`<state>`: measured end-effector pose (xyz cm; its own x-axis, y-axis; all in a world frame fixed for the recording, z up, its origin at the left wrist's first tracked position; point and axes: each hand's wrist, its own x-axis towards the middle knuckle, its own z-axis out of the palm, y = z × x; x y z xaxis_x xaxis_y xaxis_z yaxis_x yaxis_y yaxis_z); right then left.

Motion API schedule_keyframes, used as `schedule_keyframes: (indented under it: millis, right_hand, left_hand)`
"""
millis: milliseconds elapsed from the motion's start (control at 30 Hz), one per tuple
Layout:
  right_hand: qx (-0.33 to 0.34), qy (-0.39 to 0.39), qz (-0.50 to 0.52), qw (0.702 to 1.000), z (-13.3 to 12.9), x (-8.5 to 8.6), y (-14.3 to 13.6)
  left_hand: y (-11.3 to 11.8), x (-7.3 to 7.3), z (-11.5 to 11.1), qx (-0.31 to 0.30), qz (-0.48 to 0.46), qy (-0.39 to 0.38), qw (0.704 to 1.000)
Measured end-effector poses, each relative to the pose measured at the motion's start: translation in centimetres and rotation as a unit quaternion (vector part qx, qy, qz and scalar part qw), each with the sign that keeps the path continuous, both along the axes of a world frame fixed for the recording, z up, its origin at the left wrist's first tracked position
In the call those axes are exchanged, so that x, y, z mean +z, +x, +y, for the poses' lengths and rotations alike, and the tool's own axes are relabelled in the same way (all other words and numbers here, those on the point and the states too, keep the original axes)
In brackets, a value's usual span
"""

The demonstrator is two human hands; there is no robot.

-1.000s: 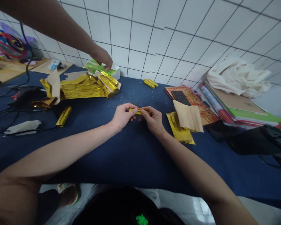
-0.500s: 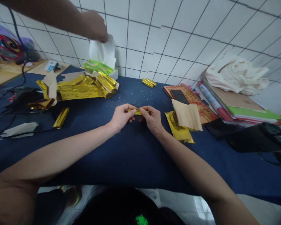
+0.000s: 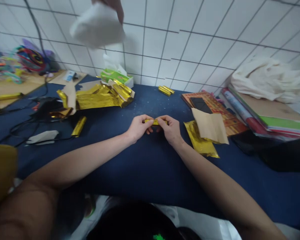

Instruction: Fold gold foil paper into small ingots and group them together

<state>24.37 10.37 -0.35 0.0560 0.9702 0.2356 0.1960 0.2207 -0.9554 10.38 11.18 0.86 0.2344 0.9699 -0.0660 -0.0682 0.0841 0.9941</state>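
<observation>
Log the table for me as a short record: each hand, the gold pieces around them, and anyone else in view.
Left hand: pinching the left part of a slim gold roll
Right hand: pinching the right part of the same roll
Far edge: small gold rolls near the tiled wall
Left side: gold sheets before a green tissue box
Right side: brown paper partly over a gold sheet
Other person: hand at top, blurred, holding white tissue
</observation>
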Motion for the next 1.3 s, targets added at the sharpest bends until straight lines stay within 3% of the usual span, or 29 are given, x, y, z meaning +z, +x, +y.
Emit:
schedule_keyframes:
  millis: [400, 800, 1300]
  right_hand:
    - [0.005, -0.016, -0.015, 1.0, -0.14, 0.48, 0.06]
    - [0.007, -0.03, 0.0, 1.0, 0.36, -0.13, 0.22]
    - [0.017, -0.003, -0.037, 0.999, 0.25, -0.29, 0.13]
  left_hand:
    - [0.09, -0.15, 0.05, -0.005, -0.012, -0.009, 1.0]
    - [0.08, -0.13, 0.04, 0.01, -0.031, -0.011, 0.999]
    - [-0.08, -0.48, 0.3, 0.008, -0.068, -0.018, 0.997]
